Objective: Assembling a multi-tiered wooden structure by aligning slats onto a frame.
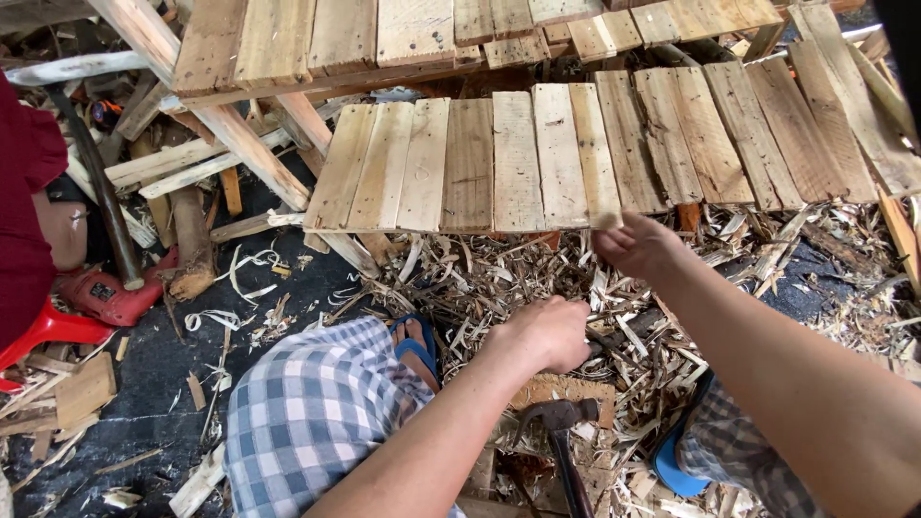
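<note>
While fisted among shavings, left hand (542,333); right hand (635,245) pinching one plank (595,158); one hammer (561,422).

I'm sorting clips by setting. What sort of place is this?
Probably an informal woodworking spot. A row of rough wooden slats lies in front, wood shavings litter the dark floor, and a claw hammer rests near the left hand. The right hand touches a slat's end.

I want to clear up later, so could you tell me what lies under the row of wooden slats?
Under the wooden slats a thick litter of wood shavings covers the dark floor. The right hand grips one slat's near end. Whatever lies farther back beneath is hidden.
</note>
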